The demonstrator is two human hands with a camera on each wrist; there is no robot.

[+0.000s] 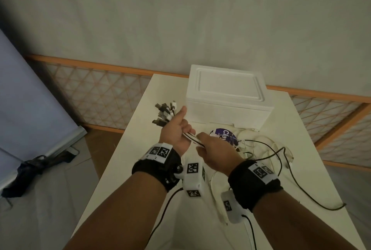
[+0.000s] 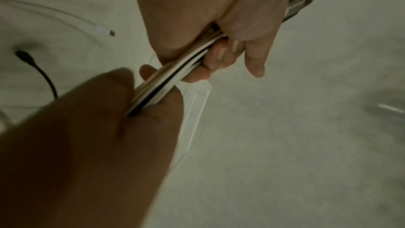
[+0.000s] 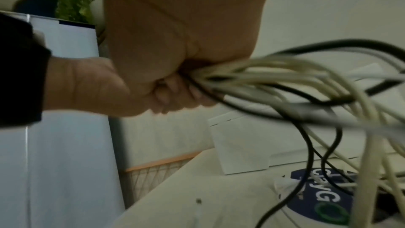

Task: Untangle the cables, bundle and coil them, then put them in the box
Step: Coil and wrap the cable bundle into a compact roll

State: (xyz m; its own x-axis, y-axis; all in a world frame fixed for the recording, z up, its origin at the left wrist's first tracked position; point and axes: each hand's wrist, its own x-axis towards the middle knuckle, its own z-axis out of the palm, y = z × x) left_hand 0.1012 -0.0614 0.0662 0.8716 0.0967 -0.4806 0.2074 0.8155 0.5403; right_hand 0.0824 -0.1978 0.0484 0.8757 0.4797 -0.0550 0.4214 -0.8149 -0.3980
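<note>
Both hands hold one bundle of white and black cables above the white table. My left hand grips it with the plug ends fanning out up and to the left. My right hand grips the same bundle just to the right, almost touching the left. In the left wrist view the cables run straight between the left hand and the right hand. From the right hand the loose cable tails spread and trail over the table. The white foam box stands behind, lid on.
A round blue-labelled container lies in front of the box among the loose cables. A black cable loops toward the table's right edge. Left of the table, a dark bundle lies on the floor. A lattice screen stands behind.
</note>
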